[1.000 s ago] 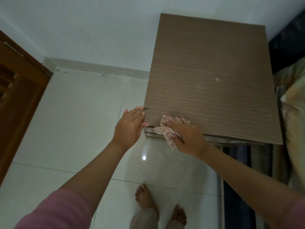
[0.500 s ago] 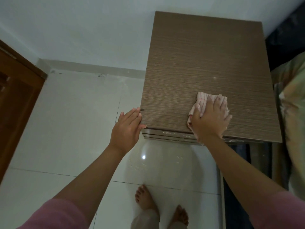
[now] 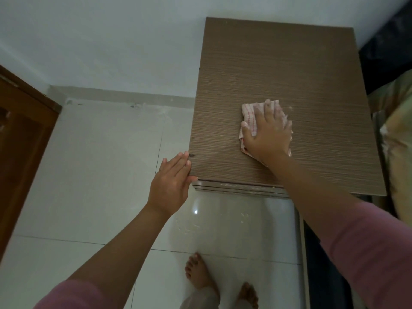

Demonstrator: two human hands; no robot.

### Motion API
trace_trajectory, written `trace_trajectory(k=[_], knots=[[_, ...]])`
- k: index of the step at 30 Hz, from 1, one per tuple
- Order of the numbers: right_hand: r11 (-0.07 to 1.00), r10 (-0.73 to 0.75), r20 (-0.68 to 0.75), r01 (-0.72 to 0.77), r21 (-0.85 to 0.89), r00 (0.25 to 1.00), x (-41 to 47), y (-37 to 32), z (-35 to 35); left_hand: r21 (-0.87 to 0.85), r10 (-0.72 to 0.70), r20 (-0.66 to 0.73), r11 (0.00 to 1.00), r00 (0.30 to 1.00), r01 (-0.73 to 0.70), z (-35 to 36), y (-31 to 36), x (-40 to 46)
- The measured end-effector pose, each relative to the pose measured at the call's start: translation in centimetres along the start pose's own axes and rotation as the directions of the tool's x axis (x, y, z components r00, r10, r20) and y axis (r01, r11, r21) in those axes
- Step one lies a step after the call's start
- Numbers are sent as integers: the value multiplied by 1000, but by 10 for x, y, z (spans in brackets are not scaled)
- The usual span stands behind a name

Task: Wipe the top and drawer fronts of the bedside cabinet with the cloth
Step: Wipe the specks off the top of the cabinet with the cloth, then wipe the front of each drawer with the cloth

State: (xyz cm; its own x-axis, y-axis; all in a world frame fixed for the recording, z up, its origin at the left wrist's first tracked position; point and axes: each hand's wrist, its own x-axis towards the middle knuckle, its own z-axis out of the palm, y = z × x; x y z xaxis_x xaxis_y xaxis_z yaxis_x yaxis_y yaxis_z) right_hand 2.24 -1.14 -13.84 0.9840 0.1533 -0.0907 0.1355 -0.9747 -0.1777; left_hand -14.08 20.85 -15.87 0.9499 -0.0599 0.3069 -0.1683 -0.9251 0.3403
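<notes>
Wood-grain brown laminate covers the flat rectangular top of the bedside cabinet (image 3: 278,70), which stands against a pale wall (image 3: 100,41) and fills the upper right of the head view. On that top, a little right of centre and nearer the front edge than the back, lies the crumpled white cloth with thin red stripes (image 3: 250,112). The right hand (image 3: 266,134) lies flat on the cloth, palm down, fingers spread and pointing toward the wall, pressing the fabric against the laminate; cloth shows beyond the fingertips and at both sides of the hand. A small pale speck sits on the top just right of the cloth.

The left hand (image 3: 171,184) is at the cabinet's front left corner, fingers straight and held together, lying along the left edge, with the thumb tip touching the front corner. It holds nothing.

Below the front edge, narrow stacked strips of the drawer fronts (image 3: 240,189) show, with pale smudges along them. Pink sleeves (image 3: 374,253) cover both forearms partway. Glossy white floor tiles (image 3: 89,175) lie below, with two bare feet (image 3: 198,273) near the bottom edge. A dark brown wooden door (image 3: 20,152) is at the left, and patterned bedding (image 3: 399,152) touches the cabinet's right side.
</notes>
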Motion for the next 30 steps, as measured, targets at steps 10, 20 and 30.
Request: trace_trajectory(k=[10,20,30], knots=[[957,-289,18,288,7,957,-56,-23,9,85,36,44,996,998,-39,-6,-1,3],[907,-369,-225,402,123,902,-106,-29,34,81,-5,-16,997,1000,7,0,6,-1],[878,-420,-387,476,56,821,-104,-35,45,-123,-58,-243,992,968,28,13,-2,-10]])
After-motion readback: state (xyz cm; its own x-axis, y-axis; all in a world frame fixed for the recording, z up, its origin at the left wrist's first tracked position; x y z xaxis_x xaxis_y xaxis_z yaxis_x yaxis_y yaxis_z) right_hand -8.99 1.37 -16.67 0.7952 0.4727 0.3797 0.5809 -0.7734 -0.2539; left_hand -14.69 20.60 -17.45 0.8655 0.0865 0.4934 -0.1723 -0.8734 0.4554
